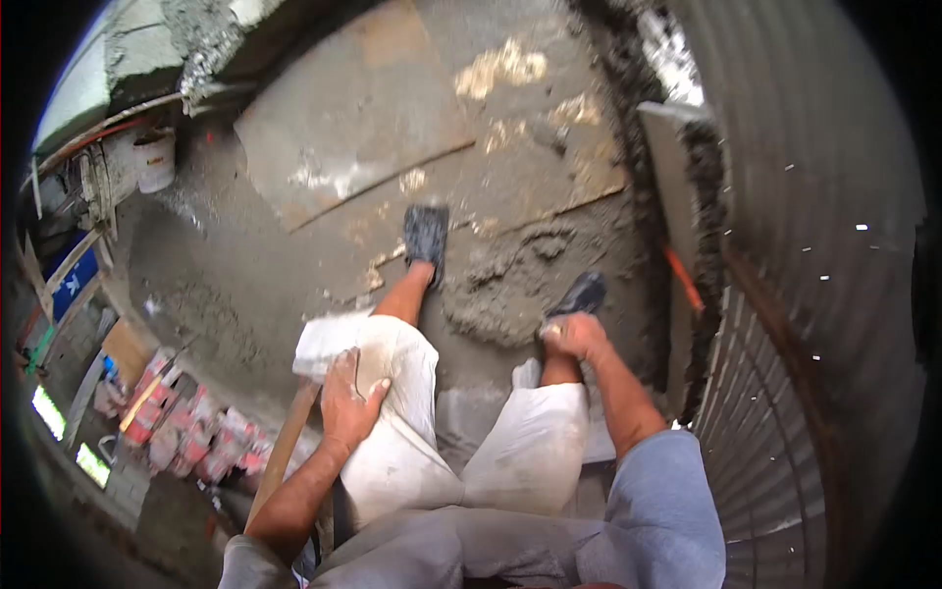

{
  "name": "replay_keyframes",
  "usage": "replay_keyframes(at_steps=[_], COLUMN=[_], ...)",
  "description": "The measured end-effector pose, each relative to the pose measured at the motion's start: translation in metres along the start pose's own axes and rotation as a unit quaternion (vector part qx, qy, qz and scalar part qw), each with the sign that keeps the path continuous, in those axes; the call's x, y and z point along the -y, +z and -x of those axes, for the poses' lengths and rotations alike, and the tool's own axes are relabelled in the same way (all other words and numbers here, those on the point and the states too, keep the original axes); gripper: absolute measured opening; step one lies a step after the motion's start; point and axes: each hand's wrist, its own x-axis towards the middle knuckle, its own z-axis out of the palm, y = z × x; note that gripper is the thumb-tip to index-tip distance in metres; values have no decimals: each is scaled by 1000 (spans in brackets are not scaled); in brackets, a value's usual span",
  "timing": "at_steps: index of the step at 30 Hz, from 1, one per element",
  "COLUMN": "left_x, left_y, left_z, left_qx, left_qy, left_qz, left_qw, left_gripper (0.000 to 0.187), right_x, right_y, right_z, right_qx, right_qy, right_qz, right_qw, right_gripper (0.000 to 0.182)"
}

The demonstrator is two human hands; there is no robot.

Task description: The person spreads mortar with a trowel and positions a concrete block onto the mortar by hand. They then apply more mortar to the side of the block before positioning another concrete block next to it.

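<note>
My left hand (351, 402) lies on the left leg of my white shorts (392, 432), near the knee, fingers flat and thumb apart. Down in front of my right shin is my right hand (577, 337), its fingers curled in just above the dark shoe (581, 294); what they hold, if anything, is hidden. My other dark shoe (426, 236) stands further forward on the muddy boards. Wet grey mortar (505, 294) is heaped on the floor between and ahead of my feet.
Large mud-smeared boards (353, 118) cover the floor ahead. A corrugated metal sheet (805, 177) rises along the right. A white bucket (154, 160) stands at the far left, and broken red-and-grey rubble (201, 427) lies nearer on the left. An orange strip (683, 278) leans at the right.
</note>
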Motion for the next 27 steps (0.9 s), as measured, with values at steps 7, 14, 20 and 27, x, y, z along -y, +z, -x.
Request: replay_keyframes(at_steps=[7, 14, 20, 27], left_x=[-4, 4, 28, 110], left_y=[-30, -68, -70, -5], left_z=[-30, -51, -66, -6], left_qx=[5, -20, -46, -29], left_qy=[-32, -52, -146, -311], left_qz=[17, 74, 185, 212], left_qw=[999, 996, 971, 926], left_gripper=[84, 79, 75, 74], right_x=[120, 198, 226, 190], right_y=[-102, -234, -401, -567], right_z=[103, 90, 37, -74], right_qx=[-153, -405, -467, -534], right_qy=[52, 2, 42, 131], right_qz=[-74, -249, -438, -266], right_qw=[984, 880, 767, 792], right_gripper=[51, 45, 50, 43])
